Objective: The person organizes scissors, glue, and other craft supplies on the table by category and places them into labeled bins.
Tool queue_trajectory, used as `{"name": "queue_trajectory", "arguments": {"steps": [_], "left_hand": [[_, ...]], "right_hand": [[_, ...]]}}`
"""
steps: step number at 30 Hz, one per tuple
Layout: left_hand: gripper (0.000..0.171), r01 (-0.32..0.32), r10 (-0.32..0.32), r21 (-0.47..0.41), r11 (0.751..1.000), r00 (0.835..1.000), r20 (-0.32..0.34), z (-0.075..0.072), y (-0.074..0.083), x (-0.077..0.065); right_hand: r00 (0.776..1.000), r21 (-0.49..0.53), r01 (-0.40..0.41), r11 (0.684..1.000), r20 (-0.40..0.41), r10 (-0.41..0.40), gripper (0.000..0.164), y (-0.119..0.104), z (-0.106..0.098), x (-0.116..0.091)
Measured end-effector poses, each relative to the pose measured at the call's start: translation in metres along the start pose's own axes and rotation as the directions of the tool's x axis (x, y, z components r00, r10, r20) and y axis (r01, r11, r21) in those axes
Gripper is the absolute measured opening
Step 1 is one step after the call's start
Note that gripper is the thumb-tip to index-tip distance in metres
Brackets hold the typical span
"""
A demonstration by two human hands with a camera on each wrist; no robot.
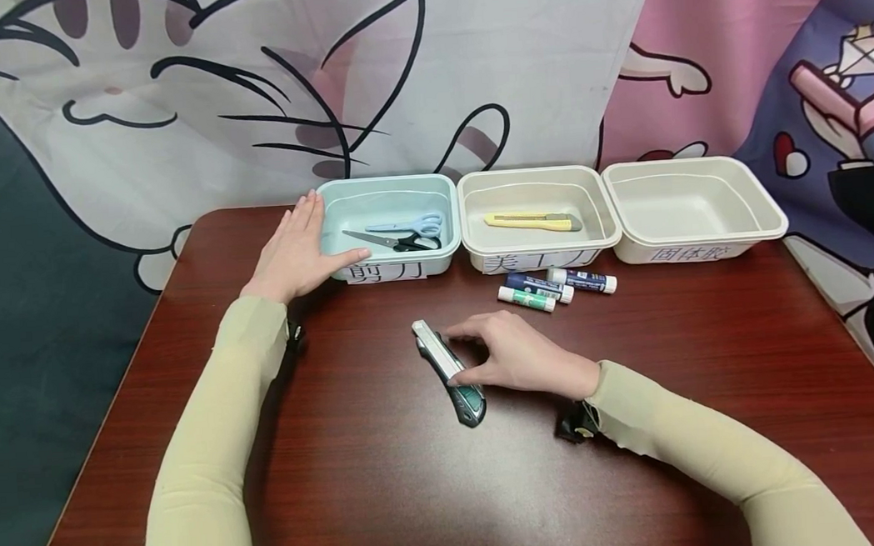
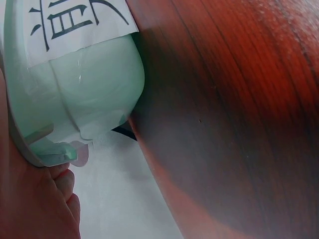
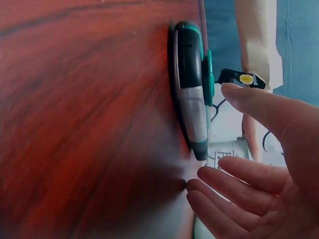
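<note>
On the table lies a box cutter (image 1: 442, 363) with a black and green body and a silver part. My right hand (image 1: 513, 356) is beside it, thumb and fingers spread around the near side without closing. In the right wrist view, the thumb (image 3: 244, 99) points at the green slider of the box cutter (image 3: 192, 99), and loosely bent fingers (image 3: 244, 186) are near its end. My left hand (image 1: 290, 253) rests with straight fingers along the left side of a light blue bin (image 1: 390, 190), thumb over its front rim. Inside are blue-handled scissors (image 1: 422, 225) and black-handled scissors (image 1: 414, 243).
A beige bin (image 1: 532, 179) holding a yellow box cutter (image 1: 531, 221) stands in the middle, with a cream bin (image 1: 694, 169) to its right. Several glue sticks (image 1: 526, 298) lie in front of the beige bin. A patterned cloth (image 1: 529, 58) hangs behind the table.
</note>
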State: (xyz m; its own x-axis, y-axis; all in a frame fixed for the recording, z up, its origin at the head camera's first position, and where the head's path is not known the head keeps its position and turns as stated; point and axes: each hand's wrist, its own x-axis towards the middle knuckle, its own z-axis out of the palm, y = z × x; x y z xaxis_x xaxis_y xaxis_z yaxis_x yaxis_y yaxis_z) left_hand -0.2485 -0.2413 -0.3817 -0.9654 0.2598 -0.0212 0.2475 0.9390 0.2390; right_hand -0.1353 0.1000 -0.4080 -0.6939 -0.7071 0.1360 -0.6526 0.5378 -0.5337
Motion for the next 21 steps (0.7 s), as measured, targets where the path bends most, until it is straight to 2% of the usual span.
{"name": "queue_trajectory", "arguments": {"steps": [9, 21], "left_hand": [[0.123, 0.002, -0.002, 0.0, 1.0, 1.0, 0.0, 0.0, 0.0, 0.0], [0.123, 0.002, -0.002, -0.008, 1.0, 1.0, -0.001, 0.0, 0.0, 0.0]], "right_hand": [[1.0, 0.013, -0.01, 1.0, 0.004, 0.01, 0.065, -0.007, 0.007, 0.004], [0.999, -0.031, -0.03, 0.999, 0.032, 0.031, 0.069, -0.013, 0.012, 0.006]]}}
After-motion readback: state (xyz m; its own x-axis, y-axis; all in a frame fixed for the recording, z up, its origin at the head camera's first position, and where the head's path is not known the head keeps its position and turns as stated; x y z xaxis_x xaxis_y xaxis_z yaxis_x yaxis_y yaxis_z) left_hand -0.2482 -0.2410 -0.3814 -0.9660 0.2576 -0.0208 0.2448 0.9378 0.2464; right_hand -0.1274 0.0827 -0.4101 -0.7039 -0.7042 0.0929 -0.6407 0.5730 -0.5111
